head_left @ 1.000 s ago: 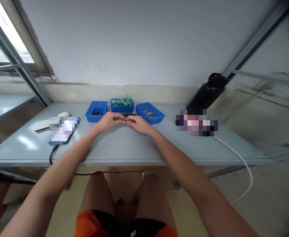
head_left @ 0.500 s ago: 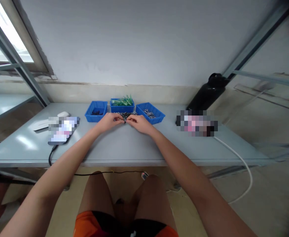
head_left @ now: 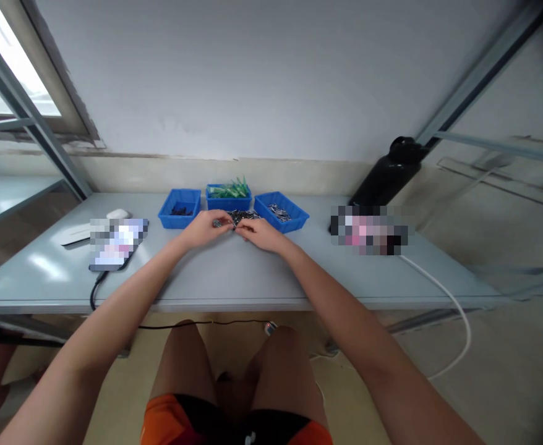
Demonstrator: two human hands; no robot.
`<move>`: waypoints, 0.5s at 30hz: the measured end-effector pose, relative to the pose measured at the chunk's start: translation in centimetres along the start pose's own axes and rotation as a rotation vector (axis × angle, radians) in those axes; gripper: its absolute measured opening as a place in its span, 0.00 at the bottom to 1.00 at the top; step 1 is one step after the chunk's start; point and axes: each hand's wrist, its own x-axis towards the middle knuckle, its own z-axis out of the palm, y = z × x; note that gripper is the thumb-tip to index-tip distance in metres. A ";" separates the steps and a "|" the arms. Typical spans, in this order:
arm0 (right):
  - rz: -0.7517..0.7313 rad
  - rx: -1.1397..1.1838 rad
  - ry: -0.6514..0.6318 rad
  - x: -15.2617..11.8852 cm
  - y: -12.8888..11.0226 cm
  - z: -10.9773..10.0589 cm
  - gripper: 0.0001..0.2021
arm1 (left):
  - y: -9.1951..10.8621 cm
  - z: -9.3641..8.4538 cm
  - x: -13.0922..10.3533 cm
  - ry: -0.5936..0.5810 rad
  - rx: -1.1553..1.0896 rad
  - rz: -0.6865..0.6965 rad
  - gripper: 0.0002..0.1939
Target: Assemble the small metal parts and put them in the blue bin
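Note:
My left hand (head_left: pixel 205 227) and my right hand (head_left: pixel 261 233) meet fingertip to fingertip over the table, thumbs and fingers pinched together. Whatever small piece lies between them is too tiny to make out. Just behind the fingers is a pile of small black and silver pieces (head_left: pixel 243 216), partly hidden by the hands. Beyond it stand three blue bins. The left bin (head_left: pixel 164 217) holds small dark parts (head_left: pixel 182 211), the middle bin (head_left: pixel 229 203) holds green strips (head_left: pixel 229 189), and the right bin (head_left: pixel 294 227) holds slim silvery pieces (head_left: pixel 280 212).
A phone (head_left: pixel 118 244) with a black cable lies on the left, near a white case (head_left: pixel 118 214). A black bottle (head_left: pixel 387 176) stands at the right behind a blurred-out object (head_left: pixel 368 232). A white cable (head_left: pixel 457 303) hangs off the right side. The wall (head_left: pixel 253 93) rises behind.
My left fingers have parted slightly from the right ones and curl a little more openly beside the pile. Otherwise the hands stay in place; the whole view has shifted marginally.

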 end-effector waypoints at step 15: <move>0.025 0.046 0.082 -0.2 -0.2 -0.3 0.14 | -0.6 0.2 0.0 -0.057 0.082 -0.006 0.11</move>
